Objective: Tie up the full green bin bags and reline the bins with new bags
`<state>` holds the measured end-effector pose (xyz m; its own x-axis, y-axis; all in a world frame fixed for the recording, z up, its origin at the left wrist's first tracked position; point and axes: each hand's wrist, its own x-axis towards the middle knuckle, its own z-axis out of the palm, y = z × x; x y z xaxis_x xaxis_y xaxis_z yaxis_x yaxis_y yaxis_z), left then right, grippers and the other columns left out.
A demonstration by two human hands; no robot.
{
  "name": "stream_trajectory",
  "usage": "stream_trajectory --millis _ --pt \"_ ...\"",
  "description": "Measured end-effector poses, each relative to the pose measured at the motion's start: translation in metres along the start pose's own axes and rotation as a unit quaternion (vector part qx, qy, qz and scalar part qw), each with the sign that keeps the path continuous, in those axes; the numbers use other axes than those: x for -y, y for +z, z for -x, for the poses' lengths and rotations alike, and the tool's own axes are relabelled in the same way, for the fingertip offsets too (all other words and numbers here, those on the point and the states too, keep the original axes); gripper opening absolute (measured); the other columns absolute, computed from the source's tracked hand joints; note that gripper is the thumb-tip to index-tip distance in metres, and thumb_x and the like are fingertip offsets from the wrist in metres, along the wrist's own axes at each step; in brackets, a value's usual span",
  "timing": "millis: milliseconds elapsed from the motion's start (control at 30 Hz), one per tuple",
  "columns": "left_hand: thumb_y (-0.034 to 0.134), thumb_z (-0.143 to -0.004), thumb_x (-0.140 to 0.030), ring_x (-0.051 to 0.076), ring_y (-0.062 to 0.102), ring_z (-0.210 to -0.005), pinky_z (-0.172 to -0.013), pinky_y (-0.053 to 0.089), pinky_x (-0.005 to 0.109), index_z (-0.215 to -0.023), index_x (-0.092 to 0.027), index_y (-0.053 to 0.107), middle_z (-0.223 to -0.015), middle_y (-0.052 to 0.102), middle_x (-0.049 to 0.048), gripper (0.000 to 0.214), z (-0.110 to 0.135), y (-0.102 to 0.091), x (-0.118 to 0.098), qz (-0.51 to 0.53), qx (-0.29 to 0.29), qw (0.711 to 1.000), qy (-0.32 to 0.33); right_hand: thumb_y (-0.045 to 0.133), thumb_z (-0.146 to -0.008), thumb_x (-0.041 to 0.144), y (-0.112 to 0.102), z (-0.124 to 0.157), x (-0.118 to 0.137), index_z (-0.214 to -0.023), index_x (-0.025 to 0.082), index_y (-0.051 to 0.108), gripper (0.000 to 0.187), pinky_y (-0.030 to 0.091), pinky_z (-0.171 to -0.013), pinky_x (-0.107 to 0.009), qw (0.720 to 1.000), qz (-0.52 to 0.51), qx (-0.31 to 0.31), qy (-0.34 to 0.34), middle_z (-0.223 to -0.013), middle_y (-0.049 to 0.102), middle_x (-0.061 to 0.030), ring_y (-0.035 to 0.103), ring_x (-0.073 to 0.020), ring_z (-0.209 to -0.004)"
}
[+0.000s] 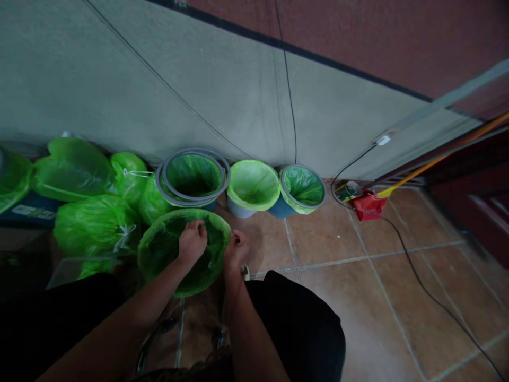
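A round bin lined with a green bin bag [159,233] stands between my knees, its mouth facing up. The liner is folded out over the whole rim. My left hand [193,241] is over the bin's mouth with its fingers curled closed; what they hold, if anything, is hidden. At the right side of the rim, my right hand [237,249] is pinched closed against the edge of the bag. The bin's outer wall is mostly hidden by the liner and my arms.
Along the wall stand lined bins: a grey-rimmed one [159,183], a pale one [240,208] and a blue one [281,208]. Several tied green bags [95,223] lie at left. At right are a red dustpan [369,206] and a black cable [413,262] across the tiles.
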<state>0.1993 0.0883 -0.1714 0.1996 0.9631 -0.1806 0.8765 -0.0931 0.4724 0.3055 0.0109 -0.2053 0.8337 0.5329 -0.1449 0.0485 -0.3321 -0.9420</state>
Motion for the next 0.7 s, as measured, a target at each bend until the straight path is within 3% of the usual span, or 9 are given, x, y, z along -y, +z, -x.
stream_trajectory --millis 133,267,500,600,700 --pt "0.042 -0.097 -0.027 0.023 0.063 -0.111 -0.104 0.047 0.033 -0.122 -0.018 0.066 -0.118 0.066 0.0110 0.036 -0.016 -0.004 -0.016 0.015 0.037 0.990 0.137 0.053 -0.090 0.024 0.008 -0.001 0.007 -0.096 0.015 0.072 0.022 0.044 -0.096 -0.037 0.995 0.057 0.045 -0.072 -0.100 0.069 -0.0126 0.060 -0.0244 -0.099" --pt "0.045 -0.093 -0.016 0.018 0.064 -0.103 -0.099 0.049 0.030 -0.109 -0.021 0.069 -0.122 0.059 0.0084 0.029 -0.035 -0.001 -0.013 -0.067 0.092 0.970 0.217 0.053 -0.088 0.017 0.015 -0.003 -0.003 -0.104 0.011 0.071 0.025 0.044 -0.099 -0.039 0.982 0.130 0.098 -0.090 -0.103 0.071 -0.0149 0.061 -0.0262 -0.103" --pt "0.038 -0.092 -0.006 0.018 0.069 -0.088 -0.081 0.055 0.030 -0.114 -0.015 0.065 -0.123 0.061 0.0113 0.037 -0.058 -0.008 -0.001 -0.179 0.136 0.954 0.200 0.049 -0.080 0.003 0.024 0.003 -0.016 -0.109 0.008 0.067 0.035 0.048 -0.093 -0.038 0.956 0.262 0.123 -0.053 -0.106 0.071 -0.0178 0.066 -0.0282 -0.104" --pt "0.036 -0.091 -0.002 0.021 0.070 -0.099 -0.087 0.054 0.032 -0.121 -0.011 0.063 -0.127 0.062 0.0149 0.042 -0.058 -0.009 -0.003 -0.171 0.134 0.958 0.189 0.048 -0.080 0.002 0.024 0.006 -0.015 -0.109 0.005 0.067 0.035 0.050 -0.090 -0.038 0.941 0.305 0.144 -0.014 -0.105 0.071 -0.0207 0.067 -0.0300 -0.103" --pt "0.043 -0.086 0.000 0.022 0.068 -0.111 -0.096 0.053 0.032 -0.140 -0.009 0.051 -0.147 0.051 0.0191 0.056 -0.049 -0.014 -0.005 -0.150 0.118 0.966 0.174 0.061 -0.081 0.015 0.017 0.007 -0.012 -0.123 0.006 0.062 0.043 0.051 -0.092 -0.038 0.944 0.285 0.164 -0.015 -0.114 0.070 -0.0211 0.066 -0.0311 -0.109"
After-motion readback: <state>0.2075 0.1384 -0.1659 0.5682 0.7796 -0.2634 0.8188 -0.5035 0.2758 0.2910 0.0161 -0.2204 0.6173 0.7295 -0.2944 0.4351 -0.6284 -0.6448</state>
